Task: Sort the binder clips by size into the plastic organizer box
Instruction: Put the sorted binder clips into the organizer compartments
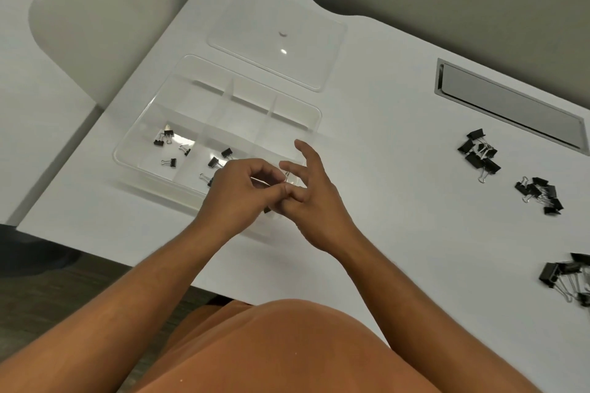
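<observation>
The clear plastic organizer box (314, 112) lies on the white table. Its near-left compartment holds several tiny black binder clips (166, 137). The compartment to its right holds slightly larger clips (220, 158). My left hand (236, 198) hovers over the box's near edge with curled fingers, pinching the thin wire handle of a binder clip (286, 174). A black bit shows under the hands. My right hand (314, 201) meets the left one, its fingers spread and mostly straight. What its thumb does is hidden.
Three heaps of black clips lie to the right: one far (479, 153), one in the middle (539, 195), and a heap of large ones (568, 277) at the frame edge. The clear lid (277, 38) lies behind the box. A metal cable hatch (510, 105) is set into the table.
</observation>
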Demonstrator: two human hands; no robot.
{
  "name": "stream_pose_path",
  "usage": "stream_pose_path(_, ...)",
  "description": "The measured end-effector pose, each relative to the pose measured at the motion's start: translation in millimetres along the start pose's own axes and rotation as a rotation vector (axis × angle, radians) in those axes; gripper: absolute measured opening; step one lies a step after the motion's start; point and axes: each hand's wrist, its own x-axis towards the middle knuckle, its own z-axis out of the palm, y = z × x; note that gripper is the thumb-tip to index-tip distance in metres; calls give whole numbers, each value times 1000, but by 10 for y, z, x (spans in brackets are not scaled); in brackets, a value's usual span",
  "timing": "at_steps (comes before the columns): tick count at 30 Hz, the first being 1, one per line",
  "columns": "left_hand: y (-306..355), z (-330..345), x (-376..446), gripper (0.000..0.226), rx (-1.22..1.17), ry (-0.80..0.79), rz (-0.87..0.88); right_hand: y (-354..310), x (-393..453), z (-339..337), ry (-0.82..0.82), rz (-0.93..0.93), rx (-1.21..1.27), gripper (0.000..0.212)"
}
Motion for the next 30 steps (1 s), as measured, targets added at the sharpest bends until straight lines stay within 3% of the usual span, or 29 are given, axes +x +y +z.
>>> stream_pose_path(4, -79, 16, 22, 15, 206, 131, 118, 46, -5, 1, -10, 26, 115, 97)
stream_pose_path(8, -120, 8, 45, 18, 362, 181, 195, 112, -83, -45, 89, 8, 112, 81)
stream_pose_path(15, -4, 225, -40, 13, 316, 268, 272, 233, -222, -294, 253, 8, 107, 56)
stream_pose_path(24, 224, 951, -44, 16, 324, 172, 429, 495, -420, -936, 395, 55, 130, 40)
stream_pose_path(30, 493, 1816, 83, 15, 380, 70, 483, 851, -609, -1690, 469, 110, 173, 33)
